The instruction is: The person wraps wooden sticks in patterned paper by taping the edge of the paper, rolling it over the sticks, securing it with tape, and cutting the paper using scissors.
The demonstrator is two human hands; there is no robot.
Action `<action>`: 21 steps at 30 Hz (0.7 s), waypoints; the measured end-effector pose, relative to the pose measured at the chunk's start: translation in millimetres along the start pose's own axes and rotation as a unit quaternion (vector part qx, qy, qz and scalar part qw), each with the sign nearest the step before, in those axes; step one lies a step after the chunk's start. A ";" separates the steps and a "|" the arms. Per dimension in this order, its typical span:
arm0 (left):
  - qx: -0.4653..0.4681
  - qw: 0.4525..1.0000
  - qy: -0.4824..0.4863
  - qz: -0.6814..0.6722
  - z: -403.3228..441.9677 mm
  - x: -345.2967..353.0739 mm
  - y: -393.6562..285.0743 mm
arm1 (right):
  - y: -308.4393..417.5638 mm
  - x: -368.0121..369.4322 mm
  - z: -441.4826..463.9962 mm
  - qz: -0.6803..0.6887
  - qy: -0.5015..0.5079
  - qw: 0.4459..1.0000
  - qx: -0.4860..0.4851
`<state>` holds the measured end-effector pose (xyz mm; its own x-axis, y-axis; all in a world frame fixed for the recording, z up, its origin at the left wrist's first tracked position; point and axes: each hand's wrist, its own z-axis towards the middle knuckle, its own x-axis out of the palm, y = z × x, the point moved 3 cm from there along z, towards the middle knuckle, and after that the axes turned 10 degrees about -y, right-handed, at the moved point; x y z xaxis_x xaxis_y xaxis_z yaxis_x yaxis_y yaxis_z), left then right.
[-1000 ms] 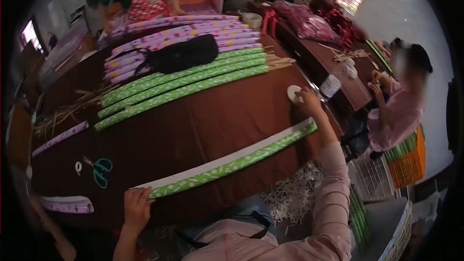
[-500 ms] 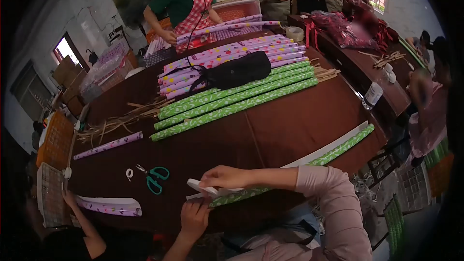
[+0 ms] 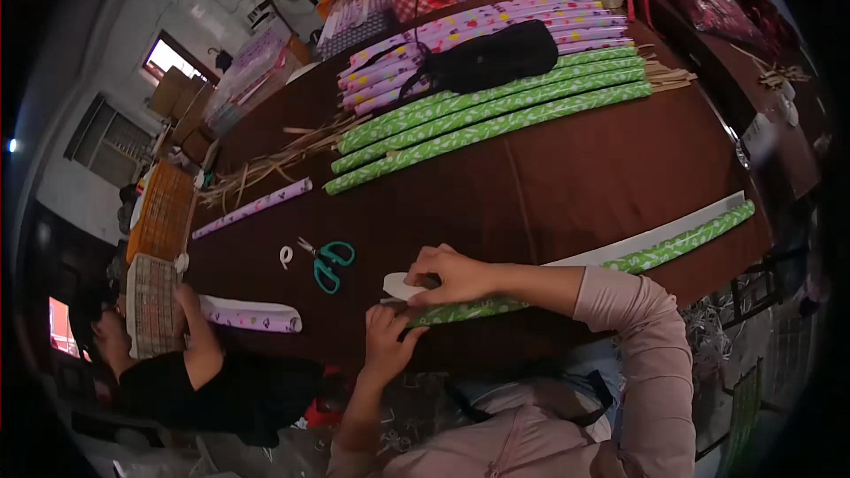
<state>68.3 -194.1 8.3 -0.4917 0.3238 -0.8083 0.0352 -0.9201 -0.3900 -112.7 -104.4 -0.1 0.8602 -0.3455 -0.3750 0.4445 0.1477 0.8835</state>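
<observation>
A partly rolled green patterned sheet (image 3: 673, 238) with a white edge lies along the near side of the table. My left hand (image 3: 388, 342) presses on its left end, fingers bent over the roll. Just above, my right hand (image 3: 450, 275) pinches a white tape roll (image 3: 400, 286) close to that same end. My right forearm hides part of the green roll's middle. Teal-handled scissors (image 3: 331, 265) lie to the left of my hands, beside a small white ring (image 3: 285, 257).
Green rolls (image 3: 496, 130) and purple rolls (image 3: 496, 21) lie across the table (image 3: 584, 168) under a black bag (image 3: 505, 55). Thin strips and purple rolls (image 3: 252, 209) are at the left. A co-worker (image 3: 204, 381) sits at the lower left; another stands across the table.
The right hand has carried the tape roll from the far right of the table to the left end of the green sheet. The camera view has turned left.
</observation>
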 end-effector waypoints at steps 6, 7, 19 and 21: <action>-0.101 0.993 -0.011 -0.057 0.4 1.5 -5.3 | -6.5 4.7 2.3 0.035 -0.010 0.999 0.021; -0.112 0.991 -0.024 -0.070 -0.1 1.1 -4.7 | -4.0 3.9 1.4 0.025 -0.015 0.999 0.024; -0.210 0.918 -0.246 -0.229 -7.2 0.5 4.1 | 13.0 0.7 -3.6 -0.080 -0.039 0.991 -0.098; -0.269 0.881 -0.266 -0.283 -2.2 -0.3 -6.5 | 19.6 2.7 -5.7 -0.085 -0.020 0.983 -0.164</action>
<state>70.1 -187.7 10.1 -0.8961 0.4169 -0.1521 -0.0091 -0.3598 -0.9330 -100.2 -97.1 14.7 0.7595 -0.4257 -0.4918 0.6426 0.3740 0.6687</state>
